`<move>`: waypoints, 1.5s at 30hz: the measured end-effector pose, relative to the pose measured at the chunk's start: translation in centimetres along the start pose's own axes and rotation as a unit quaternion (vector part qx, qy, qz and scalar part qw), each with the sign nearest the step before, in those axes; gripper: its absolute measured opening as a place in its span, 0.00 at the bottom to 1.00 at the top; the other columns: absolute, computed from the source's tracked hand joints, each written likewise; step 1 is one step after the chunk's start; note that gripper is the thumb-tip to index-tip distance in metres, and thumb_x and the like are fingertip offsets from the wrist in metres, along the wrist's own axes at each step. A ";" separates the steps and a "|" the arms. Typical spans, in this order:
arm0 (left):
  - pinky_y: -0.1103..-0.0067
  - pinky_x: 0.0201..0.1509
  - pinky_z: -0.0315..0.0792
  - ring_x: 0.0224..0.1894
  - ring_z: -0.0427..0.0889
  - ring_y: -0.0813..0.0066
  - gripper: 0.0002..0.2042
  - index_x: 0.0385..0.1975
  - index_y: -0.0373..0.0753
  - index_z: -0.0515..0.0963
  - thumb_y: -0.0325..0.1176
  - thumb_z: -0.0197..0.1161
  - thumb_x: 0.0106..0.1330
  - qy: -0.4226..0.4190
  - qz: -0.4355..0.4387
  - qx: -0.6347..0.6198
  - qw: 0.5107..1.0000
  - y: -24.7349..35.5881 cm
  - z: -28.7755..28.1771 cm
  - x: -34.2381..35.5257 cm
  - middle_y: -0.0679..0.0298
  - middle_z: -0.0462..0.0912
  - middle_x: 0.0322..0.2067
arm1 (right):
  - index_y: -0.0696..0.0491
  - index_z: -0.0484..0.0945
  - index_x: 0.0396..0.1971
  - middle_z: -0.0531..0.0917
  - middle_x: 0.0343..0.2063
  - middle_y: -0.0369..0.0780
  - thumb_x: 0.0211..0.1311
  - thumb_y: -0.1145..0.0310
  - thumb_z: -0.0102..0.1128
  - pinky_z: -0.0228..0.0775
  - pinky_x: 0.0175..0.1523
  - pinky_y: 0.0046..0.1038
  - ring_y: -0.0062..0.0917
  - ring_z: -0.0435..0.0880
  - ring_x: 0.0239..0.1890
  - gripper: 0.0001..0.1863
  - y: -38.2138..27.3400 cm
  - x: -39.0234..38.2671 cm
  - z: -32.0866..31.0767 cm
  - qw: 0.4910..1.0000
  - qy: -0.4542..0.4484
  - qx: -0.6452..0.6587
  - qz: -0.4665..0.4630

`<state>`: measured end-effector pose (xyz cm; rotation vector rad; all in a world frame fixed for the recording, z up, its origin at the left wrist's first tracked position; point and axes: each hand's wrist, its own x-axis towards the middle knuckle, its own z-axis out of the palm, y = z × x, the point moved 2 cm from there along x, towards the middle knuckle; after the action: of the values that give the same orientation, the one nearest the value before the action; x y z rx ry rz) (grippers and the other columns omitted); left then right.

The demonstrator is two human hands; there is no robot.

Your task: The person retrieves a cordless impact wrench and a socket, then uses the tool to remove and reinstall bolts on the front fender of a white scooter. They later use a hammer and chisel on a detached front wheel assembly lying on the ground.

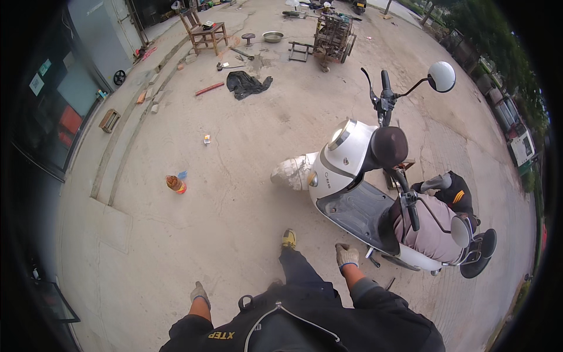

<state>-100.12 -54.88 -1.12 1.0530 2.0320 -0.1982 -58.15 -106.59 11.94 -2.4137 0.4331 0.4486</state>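
Note:
My left hand [200, 293], in a pale work glove, hangs low on the left, away from any object. Its fingers are too small and foreshortened to read. On my right, my right hand [347, 255] wears a similar glove; its fingers are curled in and nothing shows in them. Just beyond it stands a white electric scooter [340, 161] with a grey footboard [360, 211], apart from the hand. Its front wheel area is wrapped in a whitish covering [292, 172]. A mauve fabric surface [431, 232] lies over the seat area; whether it is a cover or clothing, I cannot tell.
Behind the scooter is a crouching person in black clothing with orange stripes [460, 196]. A brown bottle [175, 183] stands on the concrete. Farther off are a black plastic sheet [247, 85], a red bar [209, 88], a wooden chair [205, 34], a metal basin [272, 37] and a cart [334, 38].

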 end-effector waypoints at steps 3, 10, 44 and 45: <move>0.59 0.52 0.76 0.45 0.84 0.51 0.38 0.54 0.30 0.80 0.67 0.53 0.72 0.031 0.057 -0.014 0.998 5.8 -0.1 -0.1 0.44 0.85 0.51 | 0.58 0.87 0.44 0.85 0.27 0.39 0.66 0.63 0.63 0.76 0.34 0.28 0.25 0.83 0.28 0.15 -12.1 5.4 4.3 0.938 -0.127 0.309 0.089; 0.61 0.68 0.70 0.62 0.80 0.51 0.40 0.63 0.28 0.74 0.65 0.56 0.71 0.021 0.005 -0.073 0.997 18.2 -5.5 -9.1 0.47 0.83 0.59 | 0.58 0.86 0.43 0.83 0.25 0.36 0.67 0.64 0.59 0.73 0.30 0.27 0.23 0.80 0.23 0.15 -36.7 15.9 12.7 0.911 -0.274 0.308 0.028; 0.61 0.65 0.70 0.59 0.80 0.52 0.33 0.61 0.33 0.78 0.59 0.58 0.72 -0.190 0.255 0.339 0.885 123.3 50.3 -23.1 0.47 0.82 0.58 | 0.53 0.83 0.53 0.83 0.29 0.41 0.64 0.80 0.51 0.70 0.23 0.30 0.25 0.78 0.21 0.20 -51.8 81.6 -0.5 0.779 0.160 0.551 0.253; 0.56 0.61 0.71 0.56 0.79 0.50 0.34 0.64 0.36 0.76 0.62 0.56 0.73 -0.184 0.214 0.315 0.906 123.3 51.5 -22.5 0.48 0.82 0.58 | 0.53 0.82 0.52 0.83 0.28 0.40 0.63 0.81 0.49 0.69 0.23 0.28 0.23 0.77 0.21 0.20 -53.5 83.7 -3.6 0.788 0.196 0.521 0.265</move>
<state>28.79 -14.18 8.24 1.6807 1.3665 -0.7945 38.92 -85.36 7.92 -1.2413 1.1906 -0.1061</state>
